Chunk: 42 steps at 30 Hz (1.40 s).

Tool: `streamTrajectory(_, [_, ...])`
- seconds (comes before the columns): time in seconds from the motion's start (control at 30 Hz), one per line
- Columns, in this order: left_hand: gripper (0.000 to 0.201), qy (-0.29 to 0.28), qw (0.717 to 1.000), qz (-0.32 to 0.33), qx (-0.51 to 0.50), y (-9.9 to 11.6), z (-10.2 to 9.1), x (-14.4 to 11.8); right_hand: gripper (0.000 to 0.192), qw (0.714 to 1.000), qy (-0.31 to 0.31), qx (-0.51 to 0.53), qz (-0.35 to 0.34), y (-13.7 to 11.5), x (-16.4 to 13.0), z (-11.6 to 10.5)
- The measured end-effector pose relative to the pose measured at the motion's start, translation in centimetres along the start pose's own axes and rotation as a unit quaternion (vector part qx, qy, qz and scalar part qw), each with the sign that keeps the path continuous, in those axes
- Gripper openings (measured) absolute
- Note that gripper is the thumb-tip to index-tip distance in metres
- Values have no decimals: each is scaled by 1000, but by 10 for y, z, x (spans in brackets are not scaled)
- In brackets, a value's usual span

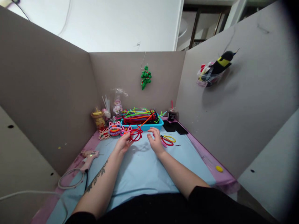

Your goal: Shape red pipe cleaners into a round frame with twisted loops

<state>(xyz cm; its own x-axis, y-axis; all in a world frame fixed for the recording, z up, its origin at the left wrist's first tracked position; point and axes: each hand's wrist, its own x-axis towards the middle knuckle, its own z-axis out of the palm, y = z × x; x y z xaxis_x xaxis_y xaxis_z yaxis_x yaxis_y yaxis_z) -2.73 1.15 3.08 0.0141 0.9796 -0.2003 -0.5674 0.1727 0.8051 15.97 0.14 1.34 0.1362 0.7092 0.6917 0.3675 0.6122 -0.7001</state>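
Holding, seemingly, red loop (136, 134) before blue tray (149, 126).

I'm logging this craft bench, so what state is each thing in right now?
left hand: pinched on the red pipe-cleaner shape
red pipe-cleaner shape: bent into loops, held just above the mat
right hand: open, empty, fingers spread
blue tray: full of pipe cleaners
scissors: lying flat on the mat
glue gun: lying down, green light on

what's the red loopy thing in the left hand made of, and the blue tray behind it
Red loops, pinched by the left hand: probably pipe cleaner, thin fuzzy matte strand bent into curls. Blue tray: likely plastic, smooth uniform wall, holding similar coloured strands.
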Motion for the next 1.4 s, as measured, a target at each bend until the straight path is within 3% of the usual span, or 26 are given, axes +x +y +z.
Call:
streamTrajectory(0.1, [7, 25, 996, -55, -63, 3, -3, 5, 21, 997, -17, 39, 64, 6, 1, 4])
streamTrajectory(0.2, [9, 9, 994, -75, -75, 4, -5, 6, 24, 984, -59, 93, 141, 9, 0, 9])
streamTrajectory(0.27, [8, -6, 994, -81, -71, 4, -5, 5, 25, 979, -70, 115, 155, 10, -1, 12])
streamTrajectory(0.5, [10, -2, 992, -85, -93, 4, 1, -2, 18, 986, -76, 108, 97, 4, -3, 9])
streamTrajectory(0.7, [12, -29, 989, -94, -107, 2, 4, -6, 19, 988, -105, 84, 79, 0, -3, 9])
streamTrajectory(0.93, [5, -62, 991, -87, -83, 0, 1, -3, 5, 988, -122, 77, 52, -1, -4, 9])
streamTrajectory(1.03, [4, -60, 997, -43, -26, -1, -1, -2, 11, 990, -105, 89, 40, -1, -4, 7])
streamTrajectory(1.13, [13, -49, 992, 66, 94, -4, -2, 1, 17, 995, -45, 79, 29, -2, -3, 2])
streamTrajectory(1.27, [23, -61, 931, 229, 277, -11, -2, 4, 15, 998, -33, -13, -47, -6, -3, -1])
streamTrajectory(1.4, [22, -121, 879, 282, 364, -18, -1, 2, 11, 992, -62, -92, -67, -7, -6, 5])
